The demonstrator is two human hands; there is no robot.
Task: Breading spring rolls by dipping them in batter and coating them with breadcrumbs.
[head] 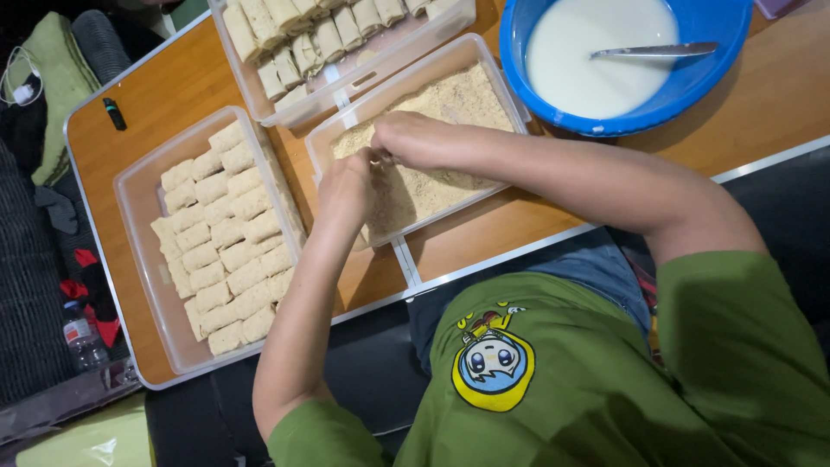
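- Nearest you, your left hand is over the near end of the clear crumb tray. Its fingers are curled in and narrow, and the tips meet those of your right hand.
- Your right hand reaches across from the right, knuckles up and fingers bent down into the breadcrumbs. I cannot tell whether either hand grips a piece, because the knuckles hide what sits between the fingertips.
- The work is where the two sets of fingertips touch, low over the crumbs and inside the tray walls. It is probably best to keep it there so loose crumbs drop back into the tray and not onto the wooden table.
- I judge that light, even pressure from both sides would serve better than a hard pinch. Soft rolls likely dent or split easily.
- Left of the crumb tray, the tray of coated pieces is packed in tight rows, with a bare strip along its left wall.
- Farther off, the tray of pale uncoated rolls lies just beyond.
- Farthest right, the blue bowl holds white batter, and a metal spoon rests in it.
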